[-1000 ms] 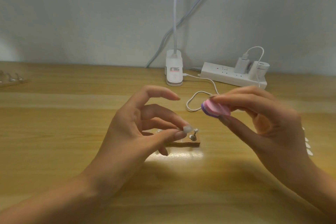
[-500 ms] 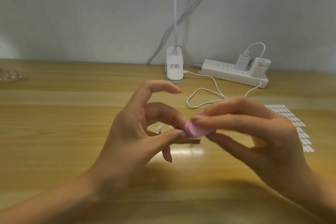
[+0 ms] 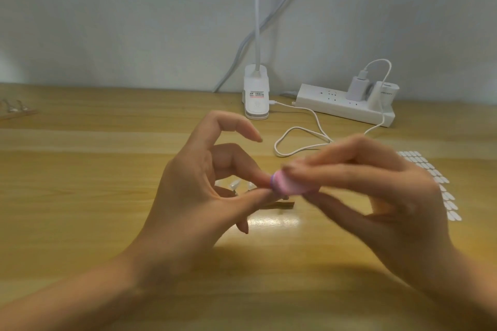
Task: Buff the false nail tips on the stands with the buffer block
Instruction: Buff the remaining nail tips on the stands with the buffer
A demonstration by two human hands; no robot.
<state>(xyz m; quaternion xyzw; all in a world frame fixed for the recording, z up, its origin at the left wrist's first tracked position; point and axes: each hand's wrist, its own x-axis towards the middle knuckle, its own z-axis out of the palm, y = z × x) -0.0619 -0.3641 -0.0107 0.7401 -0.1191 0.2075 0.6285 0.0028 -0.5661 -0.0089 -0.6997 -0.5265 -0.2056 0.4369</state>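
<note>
Right grip (image 3: 376,196) clamps the pink buffer block (image 3: 289,184) against a hidden nail tip my left grip (image 3: 188,201) pinches steady, I judge.

The right hand (image 3: 376,196) is lower and further left than one second ago. Its buffer block (image 3: 289,184) now meets the fingertips of the left hand (image 3: 193,196), apparently covering the nail tip pinched there.

The wooden table (image 3: 80,196) bears a lamp base (image 3: 256,99), power strip (image 3: 339,105), looped cable (image 3: 295,128), nail stand (image 3: 279,205) and rows of white tabs (image 3: 445,193).
</note>
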